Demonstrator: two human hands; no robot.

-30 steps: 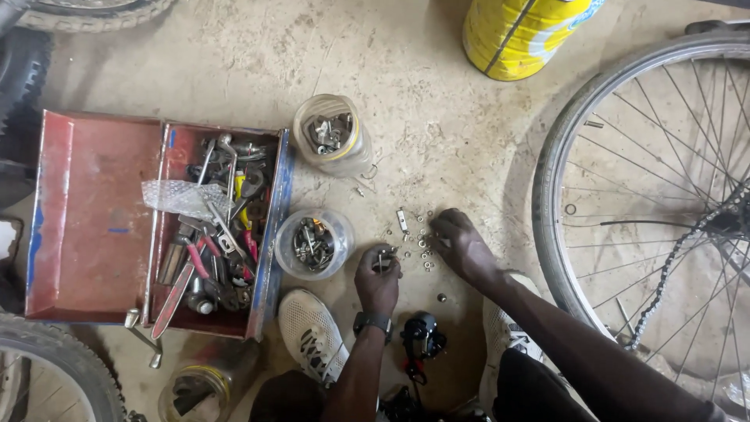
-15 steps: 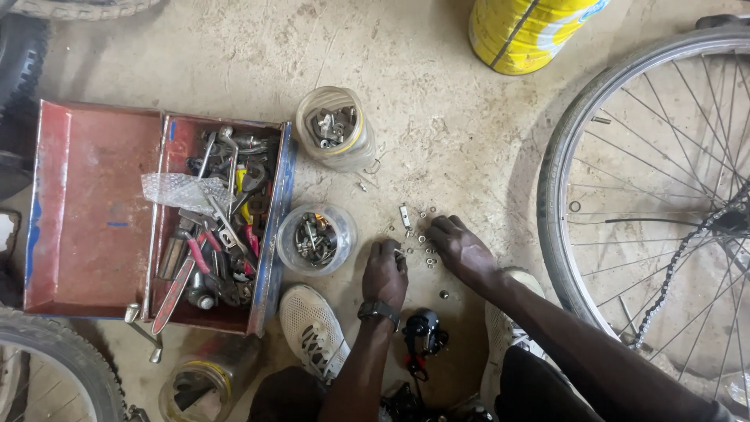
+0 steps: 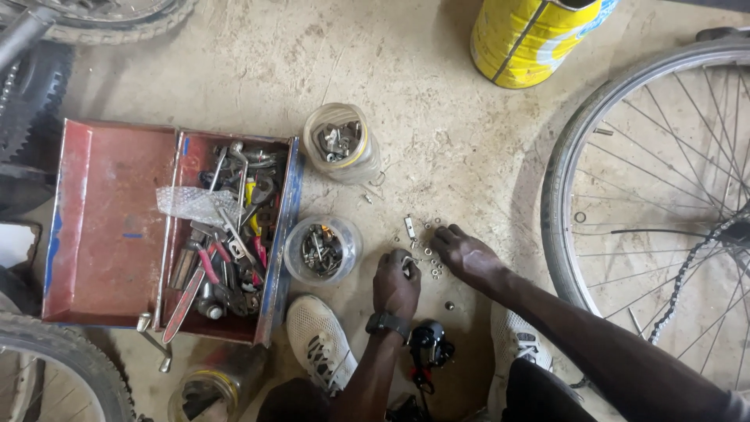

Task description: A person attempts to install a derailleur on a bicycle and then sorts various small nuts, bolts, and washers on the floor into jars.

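Nuts scattered on floor, between both sets of fingers | left hand fingers curled on small metal piece, kind unclear | right hand fingers flat, narrow, touching nuts | advice: pinch one at a time, palm low | metal strip just beyond fingers, long axis pointing away.

The small nuts by the hands are too tiny to tell apart.
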